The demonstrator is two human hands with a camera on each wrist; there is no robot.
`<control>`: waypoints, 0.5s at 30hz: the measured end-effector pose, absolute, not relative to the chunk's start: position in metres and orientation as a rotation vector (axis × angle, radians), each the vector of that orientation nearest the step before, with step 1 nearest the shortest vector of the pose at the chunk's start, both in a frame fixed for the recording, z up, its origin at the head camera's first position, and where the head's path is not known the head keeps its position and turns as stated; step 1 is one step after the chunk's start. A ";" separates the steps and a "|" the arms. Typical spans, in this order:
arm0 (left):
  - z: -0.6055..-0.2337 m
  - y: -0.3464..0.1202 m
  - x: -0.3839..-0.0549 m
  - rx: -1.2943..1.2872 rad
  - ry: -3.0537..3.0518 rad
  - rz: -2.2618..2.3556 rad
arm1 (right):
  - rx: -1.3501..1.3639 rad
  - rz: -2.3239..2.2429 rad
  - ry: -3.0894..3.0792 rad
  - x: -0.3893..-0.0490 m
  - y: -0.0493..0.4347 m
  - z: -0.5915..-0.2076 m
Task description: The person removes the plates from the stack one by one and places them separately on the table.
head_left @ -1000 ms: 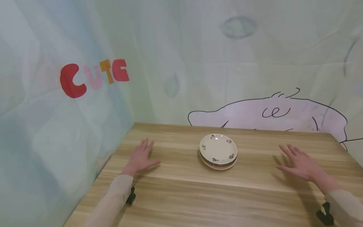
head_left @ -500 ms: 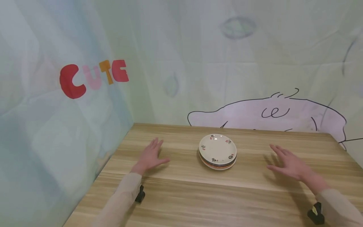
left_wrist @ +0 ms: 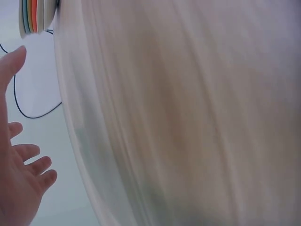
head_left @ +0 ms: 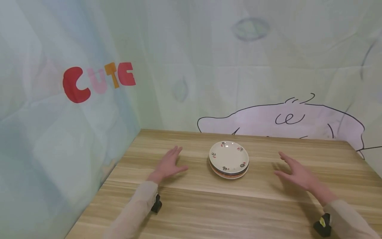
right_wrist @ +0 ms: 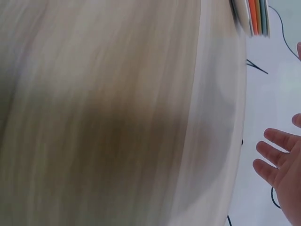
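Note:
A stack of several round plates [head_left: 228,157] sits on the wooden table; the top one is white with small printed figures along its rim. Edge-on in the left wrist view, the stacked plates [left_wrist: 32,16] show orange, teal and white rims. To the left of the stack my left hand [head_left: 168,165] hovers with fingers extended and thumb spread toward it, touching nothing. On the other side my right hand [head_left: 298,174] is held likewise, thumb apart from the fingers, clear of the plates. The right wrist view also catches the plates [right_wrist: 255,16] at its top edge.
The wood-grain tabletop [head_left: 191,212] stretches around the plates. Behind it hangs a pale cloth backdrop [head_left: 179,49] with a lilac cartoon outline [head_left: 259,119]. Red, pink and orange letters [head_left: 77,85] mark the left-hand cloth. Dark wrist devices [head_left: 156,204] are worn on both sleeves.
Both hands have moved inward, the left one rightward and the right one leftward, closing in on the stack from either side. The plates have stayed in place.

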State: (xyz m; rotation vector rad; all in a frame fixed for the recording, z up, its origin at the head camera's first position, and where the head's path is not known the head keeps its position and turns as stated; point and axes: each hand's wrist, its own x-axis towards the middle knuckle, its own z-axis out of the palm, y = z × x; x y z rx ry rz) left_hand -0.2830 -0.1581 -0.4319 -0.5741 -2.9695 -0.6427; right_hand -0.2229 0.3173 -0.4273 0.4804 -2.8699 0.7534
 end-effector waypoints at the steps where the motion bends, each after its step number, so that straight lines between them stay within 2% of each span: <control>1: -0.432 -0.155 -0.283 -0.570 -2.973 -0.667 | 0.476 0.774 -2.864 -0.223 0.315 -0.428; 15: -0.429 -0.117 -0.280 -0.589 -2.977 -0.893 | 0.437 1.097 -2.782 -0.235 0.288 -0.435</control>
